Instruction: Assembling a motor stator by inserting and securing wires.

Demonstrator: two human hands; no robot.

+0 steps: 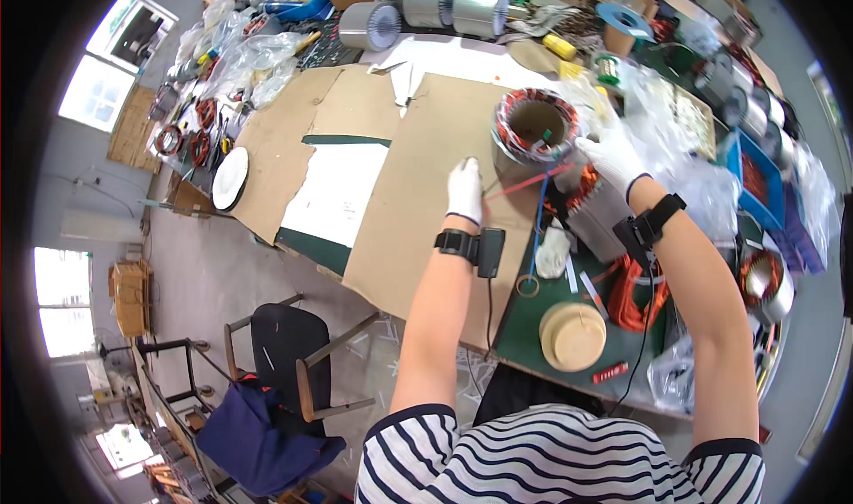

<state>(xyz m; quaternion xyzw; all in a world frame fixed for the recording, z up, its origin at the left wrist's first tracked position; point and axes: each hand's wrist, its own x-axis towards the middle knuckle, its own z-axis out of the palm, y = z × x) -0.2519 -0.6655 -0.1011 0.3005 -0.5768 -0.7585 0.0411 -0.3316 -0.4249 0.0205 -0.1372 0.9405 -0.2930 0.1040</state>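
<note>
An upright motor stator [503, 159], a grey metal cylinder with red-orange wire windings round its top rim, stands on the cardboard. My left hand [465, 190], in a white glove, is closed just left of it; anything in its fingers is hidden. Thin red leads [524, 184] stretch between that side and the stator's front. My right hand [613, 156], also white-gloved, is at the stator's right rim with fingers drawn together, and what they pinch is too small to tell. A second stator [602, 221] with orange windings lies tilted below my right hand. A blue cord [538, 224] hangs down in front.
Near me are a round wooden block [573, 337], a red-handled cutter [610, 372], a bundle of red wire [636, 295] and a crumpled white glove [553, 252]. A blue bin [753, 180] and plastic bags stand right. Several metal cylinders [369, 26] line the back. A chair [291, 353] stands left.
</note>
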